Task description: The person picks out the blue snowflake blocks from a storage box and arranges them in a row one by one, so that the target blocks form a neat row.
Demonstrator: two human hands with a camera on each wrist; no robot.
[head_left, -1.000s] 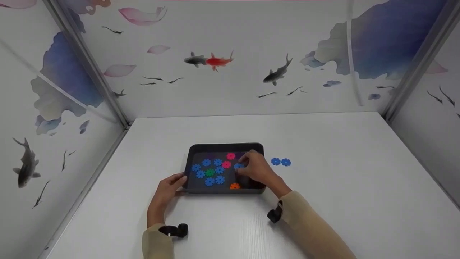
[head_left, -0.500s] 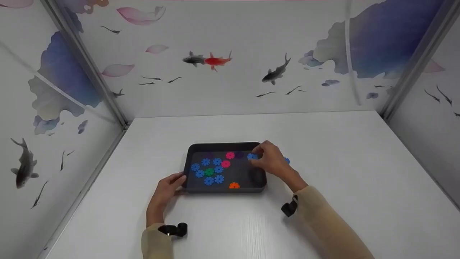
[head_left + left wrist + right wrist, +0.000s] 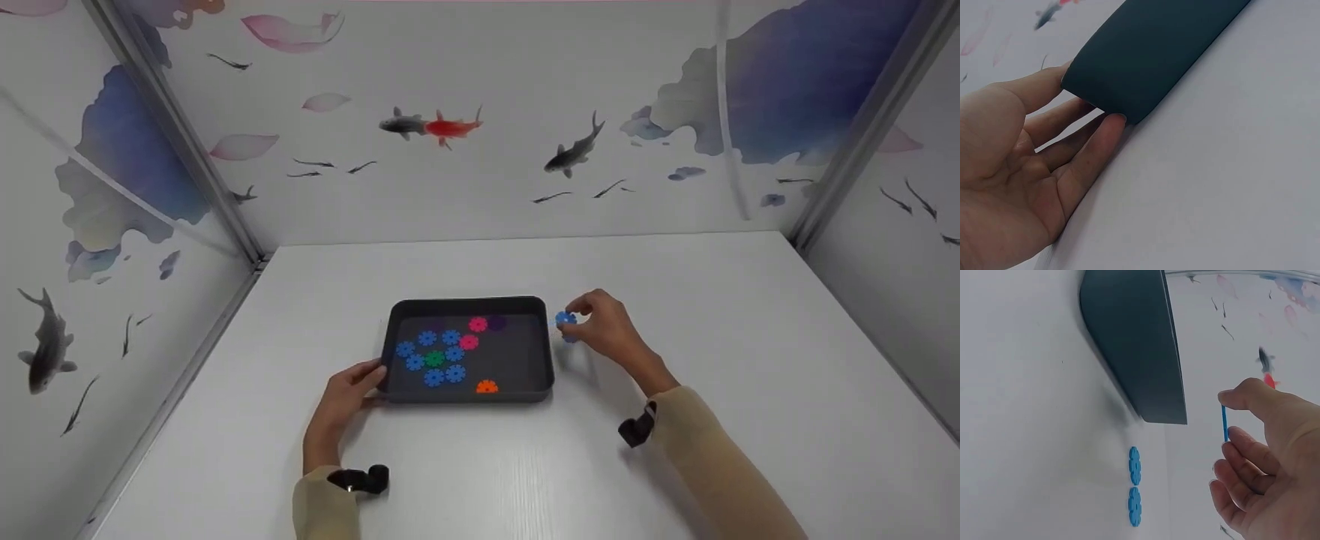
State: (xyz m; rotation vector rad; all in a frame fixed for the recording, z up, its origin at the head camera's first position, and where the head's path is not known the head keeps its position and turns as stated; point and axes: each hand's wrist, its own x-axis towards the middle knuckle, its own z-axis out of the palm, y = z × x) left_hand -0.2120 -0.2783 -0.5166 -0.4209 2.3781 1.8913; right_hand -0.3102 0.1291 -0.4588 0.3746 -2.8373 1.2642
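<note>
My right hand [image 3: 611,330] pinches a blue snowflake disc [image 3: 565,318] between thumb and fingers, just right of the dark grey tray [image 3: 517,367]. In the right wrist view that disc stands edge-on, above the table. Two blue discs [image 3: 1135,486] lie end to end on the table beyond the tray's right side; the hand mostly hides them in the head view. My left hand [image 3: 341,401] grips the tray's left side, thumb at the rim. Inside the tray lie several blue discs [image 3: 455,373], a green disc [image 3: 435,358], two pink discs [image 3: 478,324] and an orange disc [image 3: 487,386].
A dark purple disc [image 3: 496,323] lies near the tray's back wall, hard to make out against the grey. Printed panels with fish stand behind and at both sides of the white table [image 3: 675,300].
My right hand has lifted a blue disc out of the tray and carried it right, past the tray's edge. My left hand has kept its hold on the tray.
</note>
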